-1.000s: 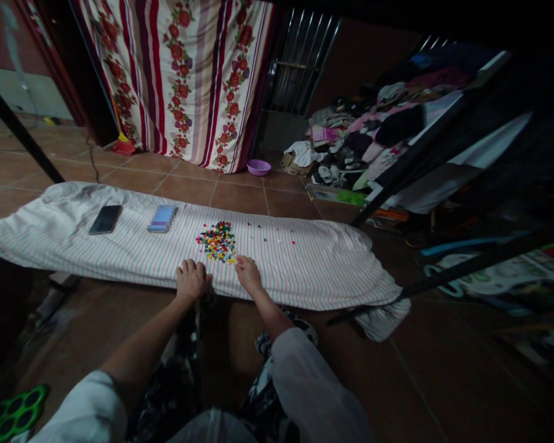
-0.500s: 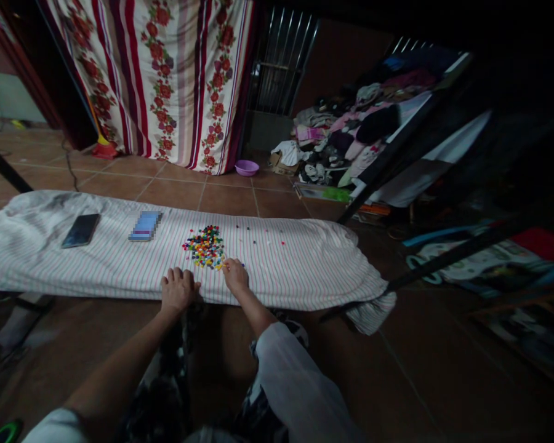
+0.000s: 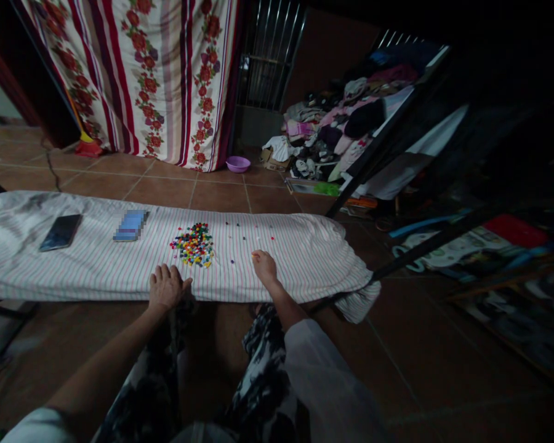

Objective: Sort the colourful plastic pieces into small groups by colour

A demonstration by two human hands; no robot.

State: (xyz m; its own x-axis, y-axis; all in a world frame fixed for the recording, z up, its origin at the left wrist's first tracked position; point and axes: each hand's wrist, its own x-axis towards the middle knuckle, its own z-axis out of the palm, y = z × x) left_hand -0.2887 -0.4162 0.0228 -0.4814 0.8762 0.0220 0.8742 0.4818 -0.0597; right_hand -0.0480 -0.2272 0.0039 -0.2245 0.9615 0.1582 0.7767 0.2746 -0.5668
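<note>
Moved since the earlier frame: your right hand (image 3: 264, 266), from the near edge of the bead pile (image 3: 194, 246) to the stretch of cloth on its right.

Right hand: fingers curled, thumb and fingertips closed in a pinch on what looks like a yellow bead (image 3: 253, 255). So small an item leaves room for little but the fingertips, which likely explains the grip. You hold it low over the cloth; whether it touches, you cannot tell from here.

Left hand (image 3: 167, 288): palm down at the near edge, fingers slightly spread, nothing visible in hold, just short of the pile. It seems set there as a rest or to steady the cloth.

Bead pile: mixed colours, heaped close in front of you, apparently for easy reach by either hand.

Loose beads: one dark bead (image 3: 232, 261) between pile and right hand; a red bead (image 3: 272, 238) and several others beyond that hand, spaced apart, seemingly so each stays distinct.

Striped cloth (image 3: 96, 271): spread over the table (image 3: 305, 261), perhaps to keep beads from rolling.

Phones, two: dark phone (image 3: 61, 232) and lit phone (image 3: 130, 226), left of the pile, well clear of your hands.
</note>
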